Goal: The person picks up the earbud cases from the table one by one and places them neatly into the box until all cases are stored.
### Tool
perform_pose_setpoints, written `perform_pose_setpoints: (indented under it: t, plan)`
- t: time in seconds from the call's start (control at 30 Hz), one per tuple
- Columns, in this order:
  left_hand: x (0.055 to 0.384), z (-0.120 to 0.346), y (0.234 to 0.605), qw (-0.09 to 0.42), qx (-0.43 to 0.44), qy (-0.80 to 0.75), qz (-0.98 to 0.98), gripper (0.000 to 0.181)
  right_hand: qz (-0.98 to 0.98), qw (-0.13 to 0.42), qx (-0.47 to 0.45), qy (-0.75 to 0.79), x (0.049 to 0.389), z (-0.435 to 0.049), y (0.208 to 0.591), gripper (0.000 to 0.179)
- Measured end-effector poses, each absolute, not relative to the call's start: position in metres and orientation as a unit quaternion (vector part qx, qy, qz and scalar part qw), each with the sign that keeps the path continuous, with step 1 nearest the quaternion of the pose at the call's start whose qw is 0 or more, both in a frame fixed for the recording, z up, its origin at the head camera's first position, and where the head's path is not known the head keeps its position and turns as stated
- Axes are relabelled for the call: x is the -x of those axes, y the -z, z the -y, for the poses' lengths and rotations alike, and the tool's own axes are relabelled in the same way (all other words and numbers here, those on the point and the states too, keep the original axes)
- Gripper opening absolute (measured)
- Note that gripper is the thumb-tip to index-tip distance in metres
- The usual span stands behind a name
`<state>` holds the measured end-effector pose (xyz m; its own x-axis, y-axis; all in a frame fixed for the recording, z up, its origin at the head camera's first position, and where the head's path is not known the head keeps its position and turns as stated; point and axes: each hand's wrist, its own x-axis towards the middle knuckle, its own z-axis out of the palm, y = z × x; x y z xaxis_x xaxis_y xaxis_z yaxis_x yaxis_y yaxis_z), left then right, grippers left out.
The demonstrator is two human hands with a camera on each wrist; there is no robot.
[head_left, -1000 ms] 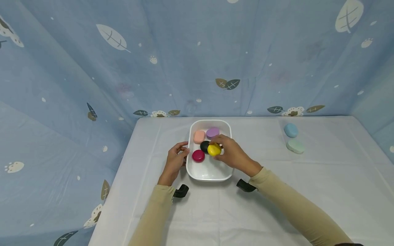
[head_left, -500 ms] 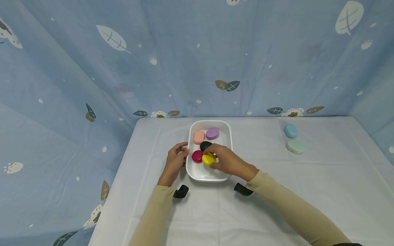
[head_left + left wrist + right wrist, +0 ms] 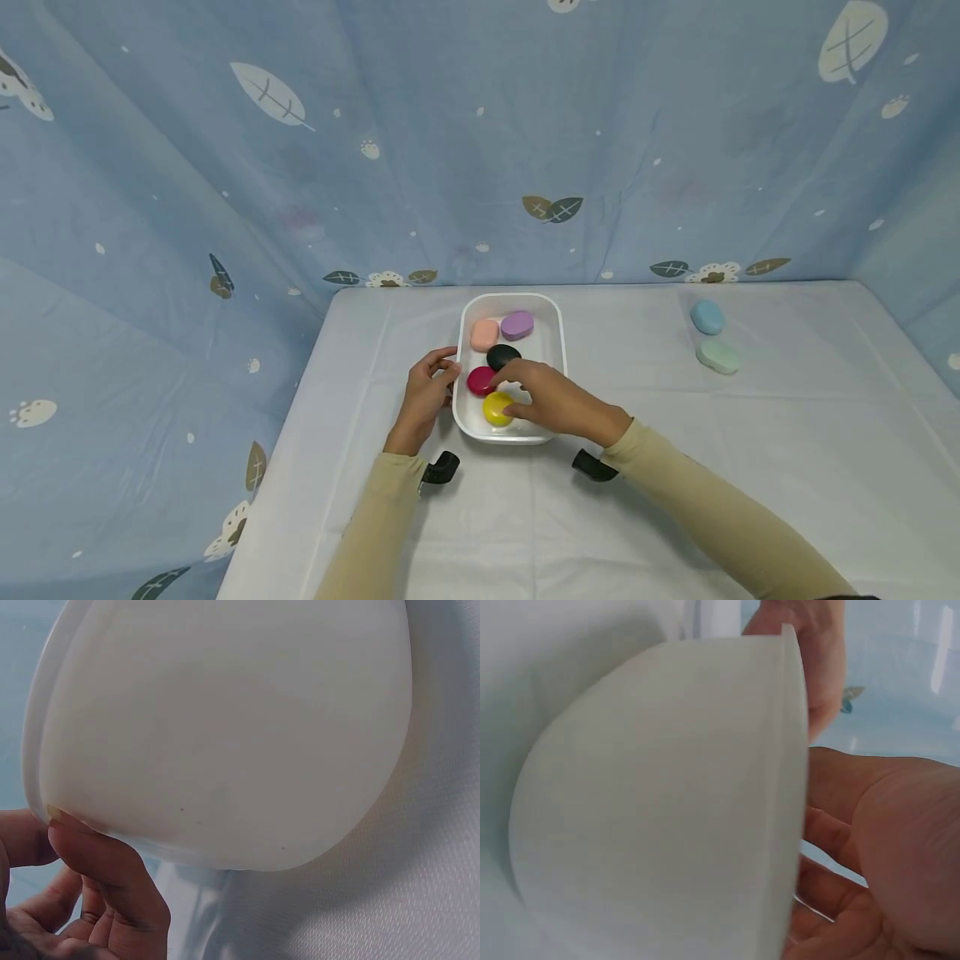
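A white rectangular tray (image 3: 555, 340) lies on the table with several smooth, soap-like bars inside. At its left rim my left hand (image 3: 427, 396) holds the edge; the left wrist view shows the thumb (image 3: 105, 851) against the outer wall just below the rim. Over the tray's right side reaches my right hand (image 3: 558, 400), fingers parted. Its thumb is right at the yellow bar (image 3: 497, 409) near the front, and its forefinger overlaps the red bar (image 3: 481, 381). Behind these lie a black bar (image 3: 503, 357), a peach bar (image 3: 484, 335) and a purple bar (image 3: 517, 325).
To the right, near the back of the table, lie a blue oval bar (image 3: 708, 317) and a pale green wavy-edged bar (image 3: 717, 357). A blue leaf-patterned curtain (image 3: 450, 150) hangs behind. Black wrist-worn pieces (image 3: 595, 466) stick out below the sleeves.
My right hand carried the yellow bar leftward and toward the front of the tray, then let go of it there, its fingers spreading. My left hand has stayed at the left rim.
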<state>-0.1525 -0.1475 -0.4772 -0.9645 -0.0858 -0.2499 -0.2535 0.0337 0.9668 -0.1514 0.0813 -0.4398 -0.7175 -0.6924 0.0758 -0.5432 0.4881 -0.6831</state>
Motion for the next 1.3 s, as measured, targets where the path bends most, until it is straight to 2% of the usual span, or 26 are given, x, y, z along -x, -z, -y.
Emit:
perform_pose_setpoints:
  t: [0.3, 0.8, 1.3]
  plan:
    - [0.153, 0.149, 0.478, 0.060, 0.117, -0.679, -0.722, 0.036, -0.858, 0.051, 0.308, 0.407, 0.149, -0.116, 0.439, 0.037]
    - [0.154, 0.149, 0.478, 0.066, 0.125, -0.676, -0.723, 0.036, -0.893, -0.093, 0.183, 0.401, 0.152, -0.206, 0.445, 0.037]
    - [0.154, 0.149, 0.479, 0.067, 0.132, -0.671, -0.727, 0.035, -0.924, -0.106, -0.014, 0.367, 0.149, -0.300, 0.471, 0.046]
